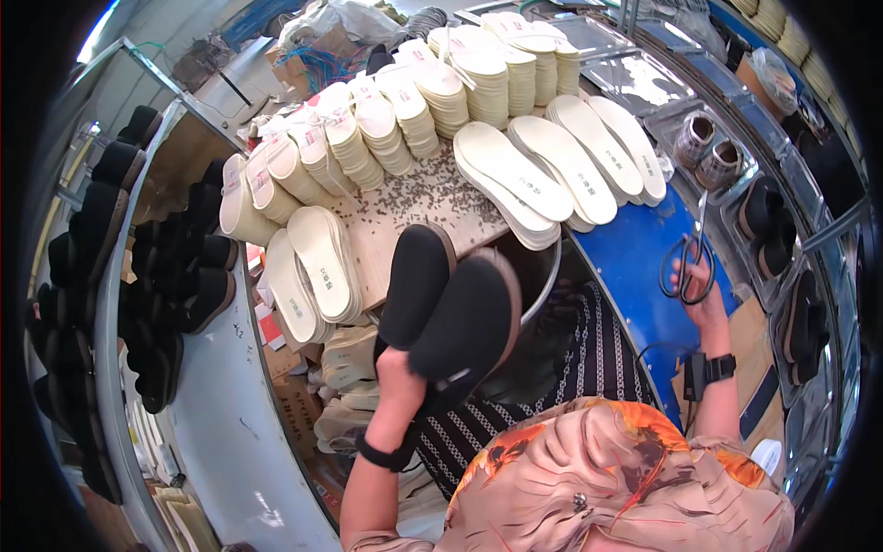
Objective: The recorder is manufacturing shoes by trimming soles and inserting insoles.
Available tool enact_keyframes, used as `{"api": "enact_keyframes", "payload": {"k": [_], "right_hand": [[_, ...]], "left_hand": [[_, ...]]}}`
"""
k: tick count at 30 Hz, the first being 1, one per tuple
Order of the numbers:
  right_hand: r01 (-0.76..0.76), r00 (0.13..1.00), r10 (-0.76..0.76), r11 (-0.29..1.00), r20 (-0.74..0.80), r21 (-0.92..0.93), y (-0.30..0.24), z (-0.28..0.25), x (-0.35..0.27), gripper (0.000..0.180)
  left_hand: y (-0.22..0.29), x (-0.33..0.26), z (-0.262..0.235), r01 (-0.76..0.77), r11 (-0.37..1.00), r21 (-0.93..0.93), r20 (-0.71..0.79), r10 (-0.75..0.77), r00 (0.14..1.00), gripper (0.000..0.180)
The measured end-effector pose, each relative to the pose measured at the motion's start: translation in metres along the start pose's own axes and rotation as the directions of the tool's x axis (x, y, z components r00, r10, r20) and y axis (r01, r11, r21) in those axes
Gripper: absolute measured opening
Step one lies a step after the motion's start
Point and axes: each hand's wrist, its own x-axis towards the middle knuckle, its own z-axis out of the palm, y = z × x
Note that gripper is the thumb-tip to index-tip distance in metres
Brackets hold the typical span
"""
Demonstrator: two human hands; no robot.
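My left hand (397,391) grips a pair of black slippers (469,317) by one end, tilted up in front of my lap. They have cream insides and brown-grey sole edges. Fingers of that hand are partly hidden under the slippers. At the right, over a blue surface, my right hand (699,290) is closed round the black handles of scissors (697,239), whose blades point away from me. Stacks of cream insoles (515,170) lie beyond the slippers, and another stack (326,262) is just left of them.
Bundled insole stacks (368,129) line the back of a wooden board (441,207) strewn with small dark bits. Black slippers fill a rack (97,239) at the left. Metal trays (662,78) run along the right, one carrying two metal cups (706,152). A blue panel (635,258) lies beside my lap.
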Motion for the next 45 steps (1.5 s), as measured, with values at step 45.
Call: {"api": "enact_keyframes", "payload": {"k": [45], "right_hand": [[0.497, 0.578, 0.304, 0.605, 0.757, -0.622, 0.032, 0.167, -0.065, 0.045]], "left_hand": [[0.005, -0.04, -0.051, 0.251, 0.638, -0.728, -0.031, -0.396, 0.918, 0.018]]}}
